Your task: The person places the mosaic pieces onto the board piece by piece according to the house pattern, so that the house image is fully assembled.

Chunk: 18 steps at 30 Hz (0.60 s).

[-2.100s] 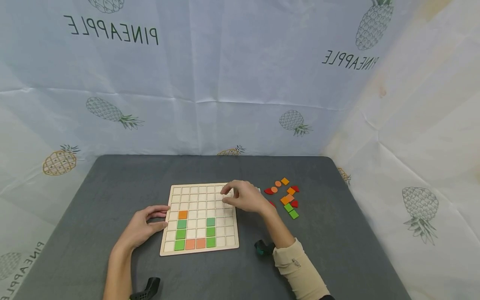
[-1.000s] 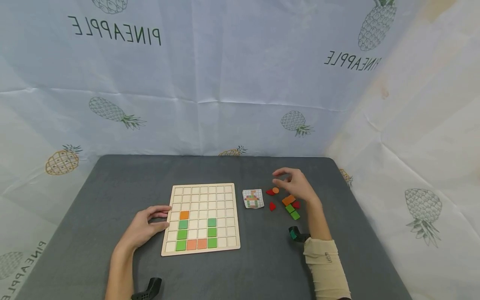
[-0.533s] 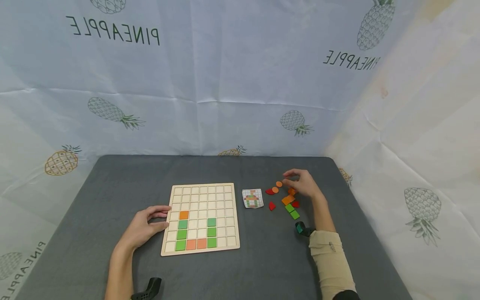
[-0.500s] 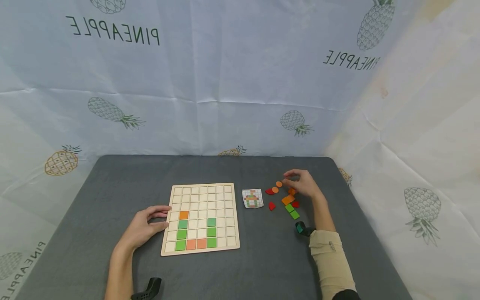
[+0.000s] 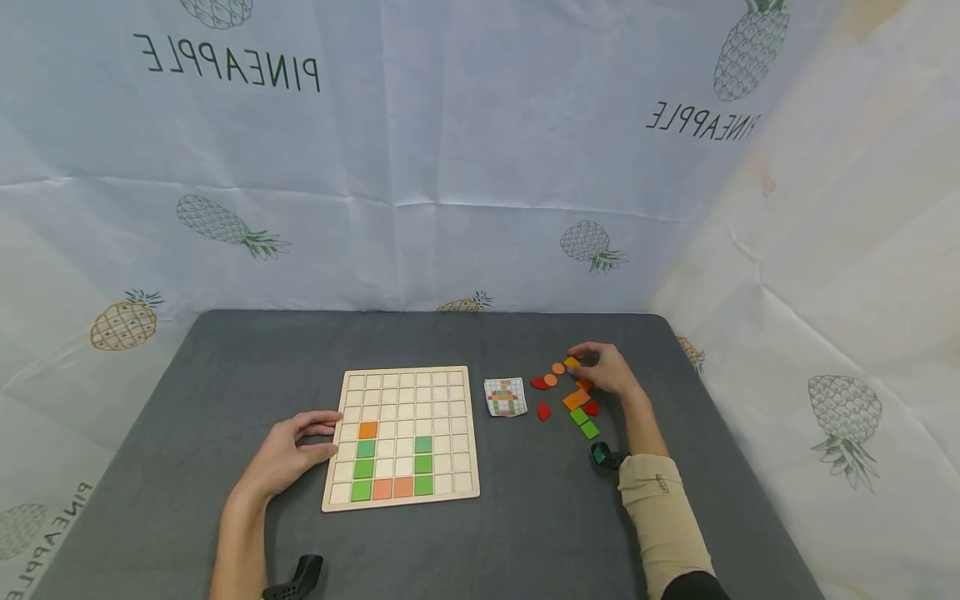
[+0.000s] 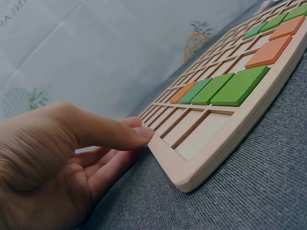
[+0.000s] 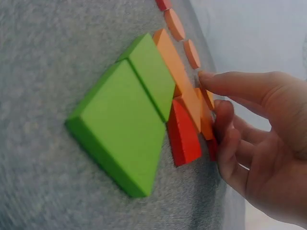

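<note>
My left hand (image 5: 288, 450) rests at the left edge of a wooden grid board (image 5: 457, 417). In the left wrist view its thumb (image 6: 139, 136) touches the board's rim, fingers fairly straight. Set in the board are green tiles (image 5: 362, 490), salmon tiles (image 5: 382, 489) and an orange tile (image 5: 367, 430). At the far side of a loose pile, my right hand (image 5: 609, 372) pinches an orange square tile (image 5: 572, 362) between thumb and fingers. In the right wrist view the hand (image 7: 268, 139) partly hides that tile.
Near the right hand lie orange discs (image 5: 551, 380), red pieces (image 5: 543, 412), orange tiles (image 5: 576, 400) and green tiles (image 5: 589, 429). A small printed pattern card (image 5: 506, 397) sits between board and pile. Pineapple-print cloth (image 5: 480, 150) hangs behind the grey table (image 5: 525, 533).
My right hand has gone from above the board to the loose pile on the right. The orange square tile now shows between its fingers. My left hand has stayed at the board.
</note>
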### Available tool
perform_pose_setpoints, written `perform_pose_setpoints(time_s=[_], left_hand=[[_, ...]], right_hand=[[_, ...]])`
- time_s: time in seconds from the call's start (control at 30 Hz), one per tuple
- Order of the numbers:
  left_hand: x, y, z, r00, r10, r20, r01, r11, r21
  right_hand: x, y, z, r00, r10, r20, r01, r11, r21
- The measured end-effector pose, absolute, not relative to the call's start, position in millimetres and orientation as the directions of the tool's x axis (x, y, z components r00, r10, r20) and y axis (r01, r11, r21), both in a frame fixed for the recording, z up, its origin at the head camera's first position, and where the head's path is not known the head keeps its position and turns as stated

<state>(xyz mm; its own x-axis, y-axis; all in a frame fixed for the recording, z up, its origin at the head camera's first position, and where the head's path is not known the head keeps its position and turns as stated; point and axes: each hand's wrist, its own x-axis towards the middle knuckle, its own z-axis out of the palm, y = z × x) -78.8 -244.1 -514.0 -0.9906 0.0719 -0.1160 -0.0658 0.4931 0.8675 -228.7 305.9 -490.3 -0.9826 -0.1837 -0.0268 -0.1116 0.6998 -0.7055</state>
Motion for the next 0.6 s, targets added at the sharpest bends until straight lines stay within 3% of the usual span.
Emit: perform_pose_setpoints(time_s=[0.6], left_hand=[[-78.4,-243.8,-513.0,-0.991,0.07,-0.11,-0.061,0.498,0.865]], right_hand=[[-228.4,308.1,-498.0,-0.993,-0.112,-0.025,-0.07,0.766,-0.639]])
